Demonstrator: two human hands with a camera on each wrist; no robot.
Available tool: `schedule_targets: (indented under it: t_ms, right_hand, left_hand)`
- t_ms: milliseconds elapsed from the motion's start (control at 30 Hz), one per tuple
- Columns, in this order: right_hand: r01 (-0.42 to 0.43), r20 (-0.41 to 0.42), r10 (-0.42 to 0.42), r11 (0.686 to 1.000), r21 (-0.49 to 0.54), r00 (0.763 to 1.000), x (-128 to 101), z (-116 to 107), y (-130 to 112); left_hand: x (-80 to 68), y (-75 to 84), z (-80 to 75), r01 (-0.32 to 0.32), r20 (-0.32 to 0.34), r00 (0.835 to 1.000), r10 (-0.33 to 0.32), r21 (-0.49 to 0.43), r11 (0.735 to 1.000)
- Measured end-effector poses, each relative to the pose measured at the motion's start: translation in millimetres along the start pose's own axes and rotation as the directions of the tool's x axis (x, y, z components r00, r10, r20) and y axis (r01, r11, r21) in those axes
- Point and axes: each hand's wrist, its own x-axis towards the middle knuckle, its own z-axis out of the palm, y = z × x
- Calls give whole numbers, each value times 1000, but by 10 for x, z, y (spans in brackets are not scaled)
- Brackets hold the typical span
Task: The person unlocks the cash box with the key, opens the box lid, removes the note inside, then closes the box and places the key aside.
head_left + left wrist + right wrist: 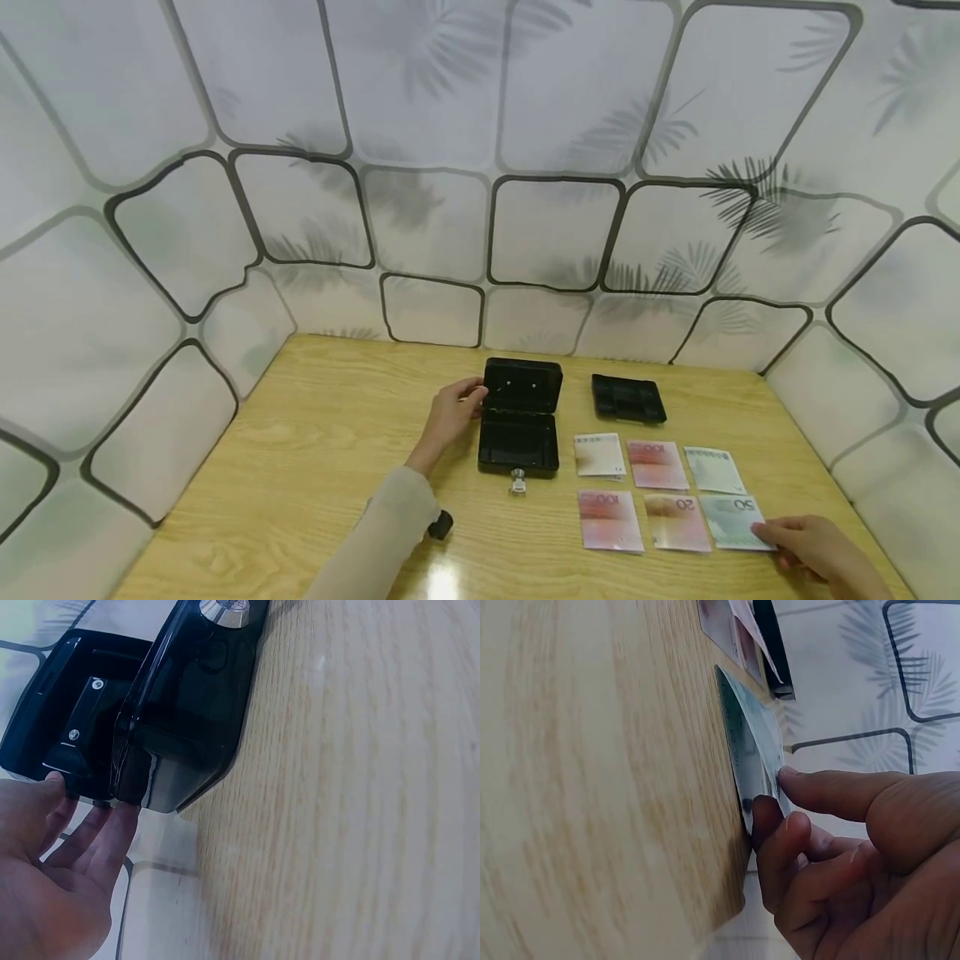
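Sitting near the middle of the wooden table [315, 433], the black cash box [519, 442] is standing open with its lid [522, 386] tilted up toward the back wall. It is looking rigid and glossy, probably metal, so I am judging it fairly heavy for its size and slick under the fingers; taking it by the side walls or the lid edge seems safest. A silver key [517, 481] is sticking out of the front lock. The left hand [450, 414] is resting with straight fingers [112, 832] against the lid's left edge near the hinge corner, touching rather than gripping.

Lying just right of the box, a black insert tray [628, 397] is sitting apart from it near the wall.

Spreading in two rows of three in front of that tray, six banknotes [656, 464] are lying flat, pink, orange and green ones. They are looking thin, light and floppy, likely to slide on the smooth wood, so lifting one by a raised corner or edge seems the way in.

Pinching the near right corner of the green 20 note [735, 521], the right hand [821, 550] is curling thumb and fingertips [769, 814] round it at the table's edge, and the paper is bending up off the surface.
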Motion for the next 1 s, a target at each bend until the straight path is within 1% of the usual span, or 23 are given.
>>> schedule_targets:
  t_ms: [133,333,500,600,800,933,1000]
  right_hand:
    - [19,-9,-19,1000,-3,1000,-21,7,46]
    - [71,-45,-73,996,-51,996,-16,11,100]
    - [77,-66,-80,996,-42,995,9,33,105]
    - [68,-72,-70,997,-24,995,4,44,105]
    - [32,-81,-33,999,-5,996,-4,22,123]
    - [40,-105,-42,999,-19,994,-12,-10,115]
    - [58,-117,-60,998,-21,991,-16,-33,93]
  left_hand:
    - [-7,-10,21,2,0,1000,-2,-5,1000]
    - [-31,-2,26,21,-15,1000,-21,-22,1000]
    - [-37,24,6,20,-24,1000,-20,-24,1000]
    - [-29,27,-4,11,-22,1000,-12,-12,1000]
    - [-27,17,-11,13,-21,1000,-13,-25,1000]
    - [-17,-5,-4,18,-24,1000,-19,-13,1000]
    - [-14,-10,-2,15,-23,1000,-15,-8,1000]
